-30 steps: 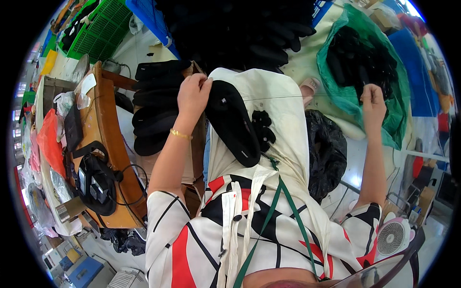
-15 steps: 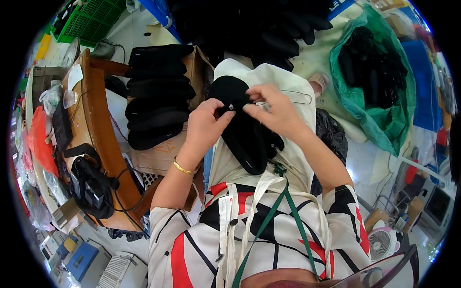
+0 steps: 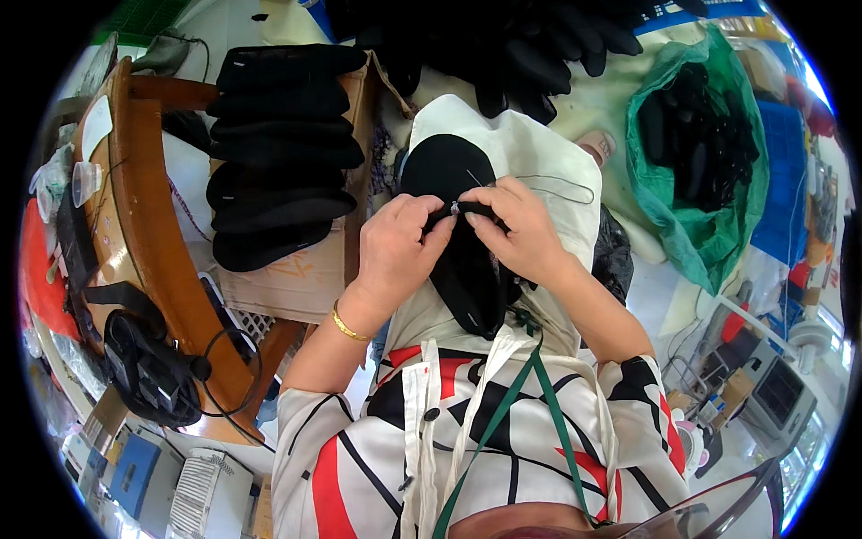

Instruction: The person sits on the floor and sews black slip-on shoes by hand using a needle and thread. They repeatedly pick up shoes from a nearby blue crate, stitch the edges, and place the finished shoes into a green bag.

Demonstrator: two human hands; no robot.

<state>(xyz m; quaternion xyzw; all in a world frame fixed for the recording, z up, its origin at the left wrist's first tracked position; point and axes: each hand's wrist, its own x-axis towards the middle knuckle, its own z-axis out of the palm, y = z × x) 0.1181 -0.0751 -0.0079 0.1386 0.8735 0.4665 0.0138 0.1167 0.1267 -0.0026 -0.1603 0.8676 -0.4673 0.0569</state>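
Note:
A black cloth shoe (image 3: pixel 446 162) with a rounded toe lies lengthwise on the off-white apron over my lap, toe end away from me. My left hand (image 3: pixel 404 238) pinches the edge of its opening from the left. From the other side, my right hand (image 3: pixel 516 229) holds the same edge between thumb and fingers. Between the fingertips sits a small shiny ornament (image 3: pixel 454 207). A thin needle-like sliver (image 3: pixel 474 178) sticks up by the right fingertips; which fingers grip it is hidden.
Similar black shoes (image 3: pixel 283 144) lie stacked in a row on a cardboard box (image 3: pixel 278 292) at left. A wooden stand (image 3: pixel 148 225) is beyond it. More black pieces (image 3: pixel 530 54) are heaped ahead. A green sack (image 3: pixel 646 207) holding black items stands at right.
My right hand has come in from slightly above the shoe and now pinches its edge beside my left fingers. The view has shifted a little, moving the surroundings.

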